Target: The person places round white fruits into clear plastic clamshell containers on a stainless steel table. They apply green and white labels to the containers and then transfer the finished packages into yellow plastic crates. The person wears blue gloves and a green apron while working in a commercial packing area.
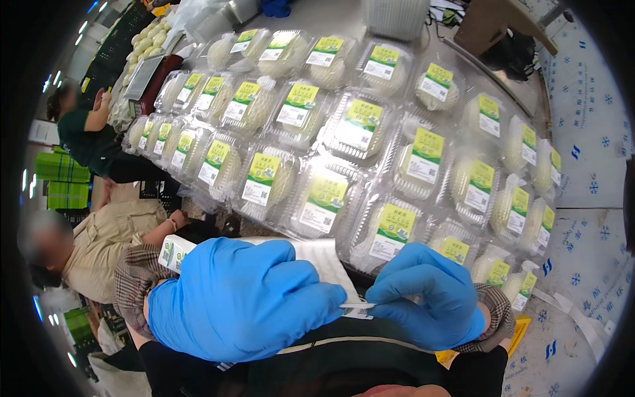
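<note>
Both of my hands wear blue gloves and are low in the view, over my dark green top. My left hand (241, 298) is closed round a white strip of labels with backing paper (319, 261); one end of it (173, 253), printed green, sticks out to the left. My right hand (423, 301) pinches the folded edge of the same strip at its right. Beyond my hands lie rows of clear plastic clamshell packs (350, 124), each holding pale produce in netting, with a green-and-white sticker on the lid.
A worker in dark green (89, 139) and another in beige (106, 248) are at the left, near green crates (63, 175) and pale produce (149, 40). Stacked containers (393, 20) and a dark bag (512, 53) stand at the back. A printed panel (582, 198) fills the right.
</note>
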`<state>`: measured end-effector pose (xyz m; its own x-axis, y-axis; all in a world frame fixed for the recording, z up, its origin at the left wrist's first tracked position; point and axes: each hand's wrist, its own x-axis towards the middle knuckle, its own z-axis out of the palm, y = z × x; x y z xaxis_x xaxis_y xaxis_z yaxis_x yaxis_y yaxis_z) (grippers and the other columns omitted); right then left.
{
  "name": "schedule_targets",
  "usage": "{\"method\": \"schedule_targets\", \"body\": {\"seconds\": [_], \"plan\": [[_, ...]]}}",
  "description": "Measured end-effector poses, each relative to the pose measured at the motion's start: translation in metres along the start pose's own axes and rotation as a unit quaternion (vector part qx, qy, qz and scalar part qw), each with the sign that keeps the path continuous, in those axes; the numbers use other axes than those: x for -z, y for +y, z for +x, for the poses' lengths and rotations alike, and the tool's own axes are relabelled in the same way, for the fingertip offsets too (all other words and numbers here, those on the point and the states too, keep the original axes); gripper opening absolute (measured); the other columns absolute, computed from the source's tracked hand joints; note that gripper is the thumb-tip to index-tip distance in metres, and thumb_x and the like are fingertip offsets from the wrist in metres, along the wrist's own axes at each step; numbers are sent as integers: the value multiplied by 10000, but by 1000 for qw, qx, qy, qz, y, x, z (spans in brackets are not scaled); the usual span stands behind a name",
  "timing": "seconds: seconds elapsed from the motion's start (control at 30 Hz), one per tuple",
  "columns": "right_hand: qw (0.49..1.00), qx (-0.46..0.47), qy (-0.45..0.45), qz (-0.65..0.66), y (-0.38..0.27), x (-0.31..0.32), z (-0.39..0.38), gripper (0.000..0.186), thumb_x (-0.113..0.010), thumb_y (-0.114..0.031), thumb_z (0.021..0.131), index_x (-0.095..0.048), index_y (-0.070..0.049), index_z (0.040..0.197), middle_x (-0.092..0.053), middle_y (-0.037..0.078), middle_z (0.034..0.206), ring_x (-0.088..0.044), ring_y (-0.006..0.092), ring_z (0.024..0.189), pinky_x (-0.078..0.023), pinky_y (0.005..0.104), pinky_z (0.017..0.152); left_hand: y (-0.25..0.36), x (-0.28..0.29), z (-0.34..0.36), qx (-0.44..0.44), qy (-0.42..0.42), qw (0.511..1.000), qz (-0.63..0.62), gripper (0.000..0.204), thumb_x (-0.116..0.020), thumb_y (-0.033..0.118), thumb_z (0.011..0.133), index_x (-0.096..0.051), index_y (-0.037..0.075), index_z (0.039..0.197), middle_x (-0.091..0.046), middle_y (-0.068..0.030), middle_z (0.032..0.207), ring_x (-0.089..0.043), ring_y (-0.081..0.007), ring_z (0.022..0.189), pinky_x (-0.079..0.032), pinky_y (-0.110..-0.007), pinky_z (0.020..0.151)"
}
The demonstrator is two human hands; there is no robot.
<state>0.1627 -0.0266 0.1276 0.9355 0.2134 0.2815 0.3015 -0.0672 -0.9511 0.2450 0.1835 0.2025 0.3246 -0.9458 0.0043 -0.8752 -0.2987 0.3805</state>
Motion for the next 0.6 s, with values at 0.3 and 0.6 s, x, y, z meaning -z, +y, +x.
{"method": "schedule_targets", "body": {"seconds": [0.3,0.6], "plan": [[984,76,23,-157,56,-27,36,212,-661,-68,763,-621,-73,971,-530,73,789,-541,227,702,-432,318,585,-60,-40,-12,77,8,997,-3,135,-637,256,812,-620,122,807,-514,-46,632,-531,-246,587,-383,-365,486],[902,128,5,-411,71,-9,18,311,-612,-54,667,-614,-64,977,-530,49,809,-515,217,745,-408,331,627,-108,-83,33,53,-55,952,-297,139,-656,172,814,-651,38,848,-604,-111,710,-587,-245,637,-449,-309,575]]}}
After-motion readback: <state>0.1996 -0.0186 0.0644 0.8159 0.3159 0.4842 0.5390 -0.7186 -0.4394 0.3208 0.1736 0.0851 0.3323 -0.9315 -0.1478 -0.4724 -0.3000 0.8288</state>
